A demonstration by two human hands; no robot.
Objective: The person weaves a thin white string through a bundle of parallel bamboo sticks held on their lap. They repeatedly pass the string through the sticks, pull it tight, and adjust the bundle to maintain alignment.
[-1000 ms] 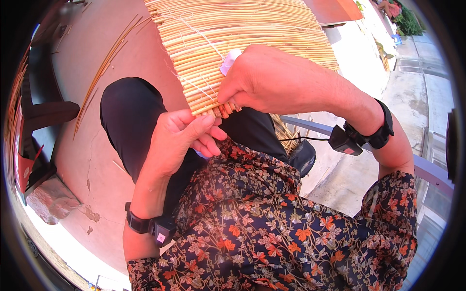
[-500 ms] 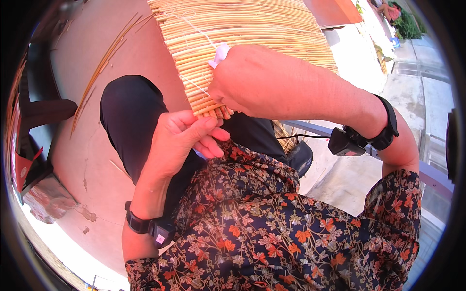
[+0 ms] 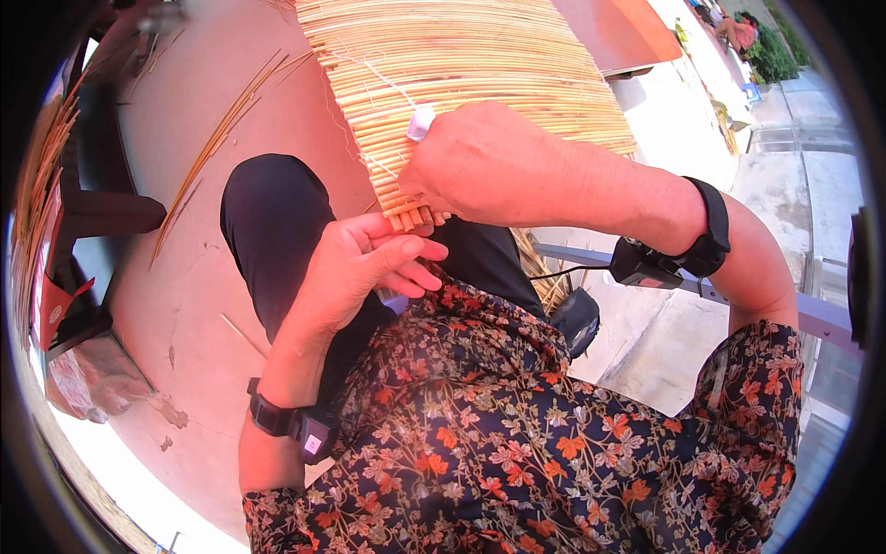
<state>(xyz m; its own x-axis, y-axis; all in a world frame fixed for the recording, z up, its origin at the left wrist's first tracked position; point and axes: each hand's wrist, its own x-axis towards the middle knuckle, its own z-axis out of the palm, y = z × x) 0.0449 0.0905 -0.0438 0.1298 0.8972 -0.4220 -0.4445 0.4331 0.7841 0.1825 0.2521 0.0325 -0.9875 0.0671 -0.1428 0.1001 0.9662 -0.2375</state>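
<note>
A mat of thin straw-coloured reeds [image 3: 461,55] stretches away from my lap, bound with white string [image 3: 392,83]. My right hand [image 3: 475,166] is closed at the mat's near edge, its fingertips hidden behind the hand and reeds. Against its knuckles rests a small white wrapped bundle [image 3: 421,122], with string running from it up the mat. Below the cut reed ends [image 3: 411,220], my left hand [image 3: 374,268] has its palm turned up and its fingers apart. Its index finger touches the underside of those ends; nothing is gripped between thumb and fingers.
Loose reeds [image 3: 214,138] lie on the pale floor at the left, beside a dark wooden stand [image 3: 111,214]. More reeds [image 3: 544,272] are under the mat near my right foot [image 3: 577,321]. A metal rail [image 3: 577,256] runs at the right. Another person [image 3: 738,35] sits far off.
The view has shifted slightly. My left thumb has come away from the reed ends and the left fingers have spread lower. My right hand stays at the mat's edge.
</note>
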